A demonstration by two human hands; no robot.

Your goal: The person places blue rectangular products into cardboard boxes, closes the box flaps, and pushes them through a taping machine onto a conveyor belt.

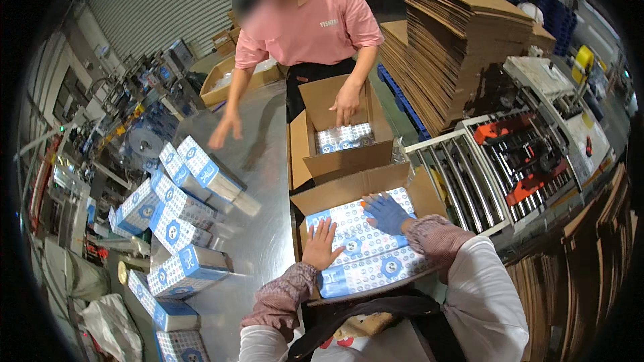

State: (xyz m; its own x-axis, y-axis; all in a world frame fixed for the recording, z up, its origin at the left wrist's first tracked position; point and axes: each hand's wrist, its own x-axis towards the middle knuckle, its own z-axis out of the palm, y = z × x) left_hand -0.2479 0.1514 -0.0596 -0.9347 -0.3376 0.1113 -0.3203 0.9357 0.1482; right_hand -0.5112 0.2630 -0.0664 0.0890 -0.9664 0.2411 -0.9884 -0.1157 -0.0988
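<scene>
An open cardboard carton (429, 196) in front of me is filled with blue and white patterned packs (367, 243). My bare left hand (322, 245) lies on the packs near the carton's left side, fingers spread. On the far right part of the same packs rests my right hand (387, 214), in a blue glove with bare fingertips, its fingers stretched out. Neither hand grips anything. The carton's lower walls are hidden.
Several matching packs (191, 271) stand on the metal table (268, 245) at left. Across from me, a person in pink (308, 23) reaches into another carton (347, 165). A roller conveyor (463, 181) and stacked flat cardboard (443, 53) are at right.
</scene>
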